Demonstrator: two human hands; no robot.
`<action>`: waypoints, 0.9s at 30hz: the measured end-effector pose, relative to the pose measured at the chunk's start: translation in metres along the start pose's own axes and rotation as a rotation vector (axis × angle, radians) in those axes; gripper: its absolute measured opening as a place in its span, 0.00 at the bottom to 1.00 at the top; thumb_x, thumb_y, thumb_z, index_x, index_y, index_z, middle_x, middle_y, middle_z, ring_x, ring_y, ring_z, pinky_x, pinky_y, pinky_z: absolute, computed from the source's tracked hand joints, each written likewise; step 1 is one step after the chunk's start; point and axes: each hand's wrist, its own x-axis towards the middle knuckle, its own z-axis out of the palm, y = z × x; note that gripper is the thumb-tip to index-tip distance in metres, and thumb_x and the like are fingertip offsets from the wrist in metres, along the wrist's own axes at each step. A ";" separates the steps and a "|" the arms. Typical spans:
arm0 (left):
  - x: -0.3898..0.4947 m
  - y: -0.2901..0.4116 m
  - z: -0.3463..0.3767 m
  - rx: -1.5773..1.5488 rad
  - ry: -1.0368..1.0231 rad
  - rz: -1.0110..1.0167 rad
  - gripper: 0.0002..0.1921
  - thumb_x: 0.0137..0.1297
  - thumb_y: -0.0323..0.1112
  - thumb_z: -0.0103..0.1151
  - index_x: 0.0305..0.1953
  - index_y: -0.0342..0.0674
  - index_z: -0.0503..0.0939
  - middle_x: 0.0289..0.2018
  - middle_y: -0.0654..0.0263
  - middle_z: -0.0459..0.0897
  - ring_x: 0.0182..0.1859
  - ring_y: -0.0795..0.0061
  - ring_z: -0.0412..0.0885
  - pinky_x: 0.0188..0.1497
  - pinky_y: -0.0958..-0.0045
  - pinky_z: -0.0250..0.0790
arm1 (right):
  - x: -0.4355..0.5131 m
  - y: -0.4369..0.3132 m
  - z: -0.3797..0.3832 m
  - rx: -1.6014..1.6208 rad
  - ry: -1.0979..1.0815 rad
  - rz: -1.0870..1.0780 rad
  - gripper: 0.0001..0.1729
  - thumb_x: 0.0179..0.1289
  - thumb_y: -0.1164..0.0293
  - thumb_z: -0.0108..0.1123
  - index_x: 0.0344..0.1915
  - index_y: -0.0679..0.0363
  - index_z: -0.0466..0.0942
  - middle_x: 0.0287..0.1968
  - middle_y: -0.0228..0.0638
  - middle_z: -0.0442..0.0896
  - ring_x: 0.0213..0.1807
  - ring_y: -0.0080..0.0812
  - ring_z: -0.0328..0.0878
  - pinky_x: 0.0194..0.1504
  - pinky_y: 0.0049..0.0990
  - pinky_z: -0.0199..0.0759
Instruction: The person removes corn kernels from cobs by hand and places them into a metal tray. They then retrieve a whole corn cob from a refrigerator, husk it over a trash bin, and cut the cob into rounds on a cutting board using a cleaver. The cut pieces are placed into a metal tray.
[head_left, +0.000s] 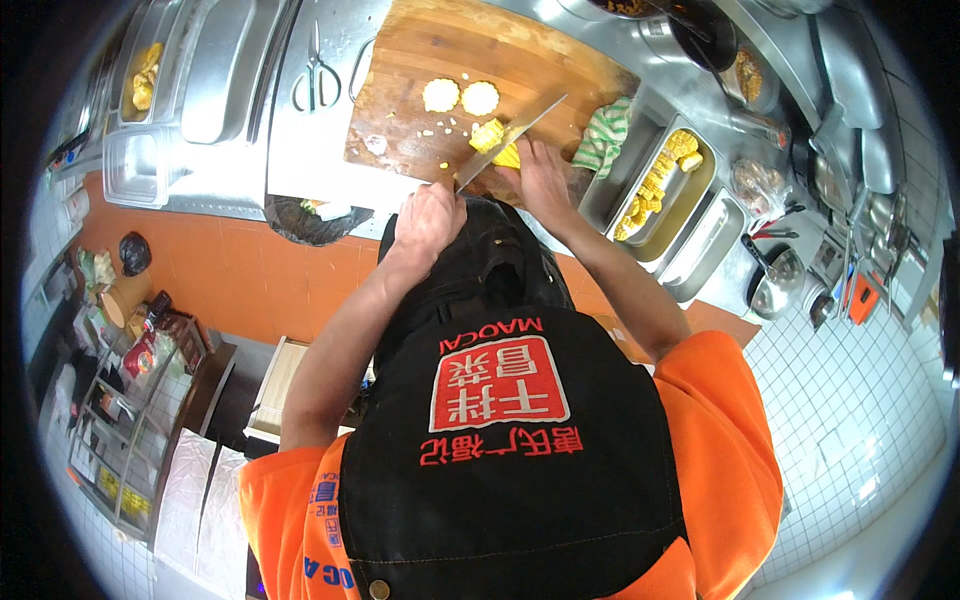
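Observation:
My left hand (431, 225) is closed round the handle of a kitchen knife (525, 127), whose blade slants up and right across a wooden cutting board (405, 52). The fingers of my right hand (541, 180) rest on a piece of yellow corn cob (508, 156) at the blade's near right side. Another corn piece (486, 135) lies against the other side of the blade. Farther up the board are two round corn pieces (441, 95), standing apart from the knife, with loose kernels and bits around them. Whether the blade is still within the corn cannot be told.
Right of the board lie a green-striped cloth (604, 135) and a metal pan of corn pieces (694, 196). Scissors (315, 88) lie on the steel counter to the left, near an empty metal pan (229, 75) and a clear plastic container (135, 166). A black-lined bin (289, 217) is below the counter edge.

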 end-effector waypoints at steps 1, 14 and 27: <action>0.003 0.001 -0.001 -0.016 -0.009 -0.009 0.14 0.62 0.39 0.60 0.39 0.32 0.83 0.29 0.44 0.84 0.36 0.46 0.84 0.43 0.55 0.78 | 0.001 -0.001 -0.001 0.009 -0.010 0.010 0.29 0.61 0.59 0.66 0.53 0.68 0.70 0.45 0.52 0.76 0.49 0.53 0.73 0.51 0.45 0.68; 0.031 0.010 -0.004 0.034 -0.080 -0.024 0.15 0.64 0.40 0.55 0.35 0.31 0.83 0.36 0.42 0.84 0.45 0.47 0.83 0.52 0.56 0.75 | 0.095 -0.008 -0.123 -0.488 -0.528 -0.438 0.15 0.60 0.67 0.61 0.45 0.63 0.80 0.51 0.46 0.79 0.59 0.45 0.74 0.59 0.42 0.70; 0.054 -0.004 0.041 0.022 -0.028 0.079 0.12 0.62 0.34 0.51 0.40 0.34 0.82 0.46 0.46 0.84 0.51 0.50 0.82 0.54 0.53 0.74 | 0.106 0.031 -0.069 -0.574 -0.622 -0.465 0.09 0.59 0.74 0.56 0.35 0.63 0.83 0.48 0.45 0.82 0.49 0.43 0.81 0.54 0.41 0.75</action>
